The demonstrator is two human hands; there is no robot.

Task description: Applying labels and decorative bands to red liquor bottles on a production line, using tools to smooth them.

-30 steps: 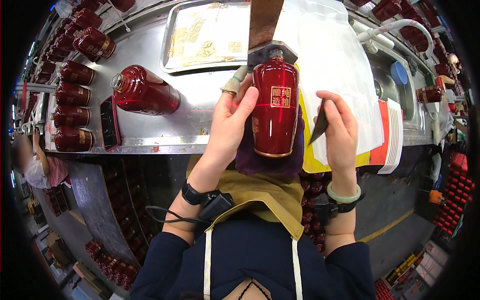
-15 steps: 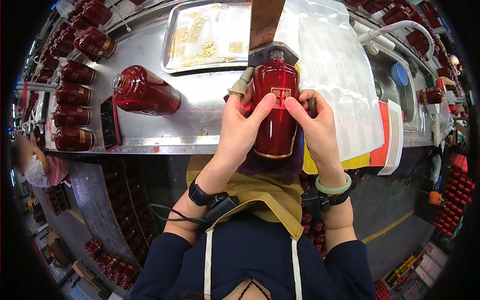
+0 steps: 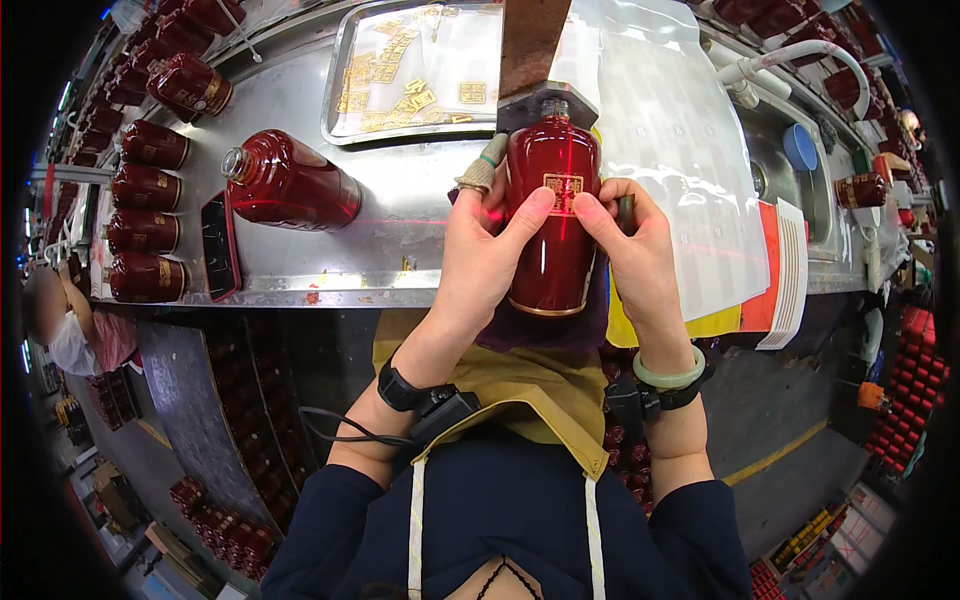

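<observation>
A dark red glass bottle (image 3: 552, 262) lies before me with its open neck pointing away, on a dark purple cloth. My left hand (image 3: 488, 240) grips its left side, and my right hand (image 3: 632, 240) grips its right side. Both thumbs press at the lower edge of a small gold square label (image 3: 563, 192) on the bottle's face. A worn fabric cover sits on one left finger; the fingers under the bottle are partly hidden. Red laser lines cross the glass around the label.
A metal tray (image 3: 338, 128) holding gold labels lies at the back. Left of me is another red bottle (image 3: 290, 190), beside a black-and-red phone-like object (image 3: 220, 247). White translucent sheets (image 3: 680, 170) lie to the right, before a sink with a blue cup (image 3: 799, 148). Another person (image 3: 75, 330) is at far left.
Almost nothing differs: both hands and the bottle have shifted very slightly, with the thumbs still at the label. The person at far left has moved an arm a little.
</observation>
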